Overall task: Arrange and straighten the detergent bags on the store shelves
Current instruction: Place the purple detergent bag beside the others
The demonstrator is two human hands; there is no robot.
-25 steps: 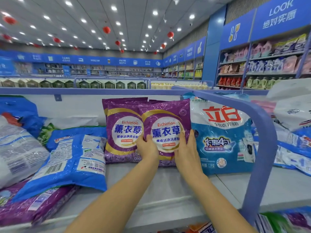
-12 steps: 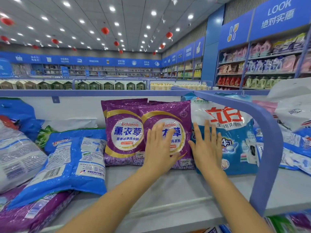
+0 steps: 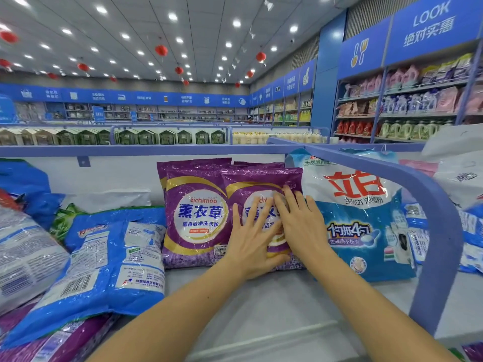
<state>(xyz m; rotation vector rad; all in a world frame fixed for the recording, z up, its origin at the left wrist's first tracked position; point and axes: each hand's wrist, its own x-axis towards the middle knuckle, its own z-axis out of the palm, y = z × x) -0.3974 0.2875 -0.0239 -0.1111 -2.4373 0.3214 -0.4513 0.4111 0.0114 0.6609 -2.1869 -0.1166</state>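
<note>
Two purple lavender detergent bags stand upright side by side at the back of the grey shelf (image 3: 261,304). The left purple bag (image 3: 194,212) is untouched. Both my hands press flat on the front of the right purple bag (image 3: 261,178): my left hand (image 3: 252,239) lies on its lower middle, and my right hand (image 3: 300,223) covers its right half, fingers straight and spread. A big white and blue detergent bag (image 3: 360,218) stands just right of it, touching.
A blue bag (image 3: 104,267) lies flat at the left over a purple bag (image 3: 52,343), with a grey-white bag (image 3: 23,257) further left. A curved blue shelf divider (image 3: 439,231) rises on the right; more bags lie beyond it. The shelf's front edge is below my forearms.
My hands went from holding the right purple bag's lower edges to flat palms on its front. My right hand slid from the blue-white bag back onto the purple bag.
</note>
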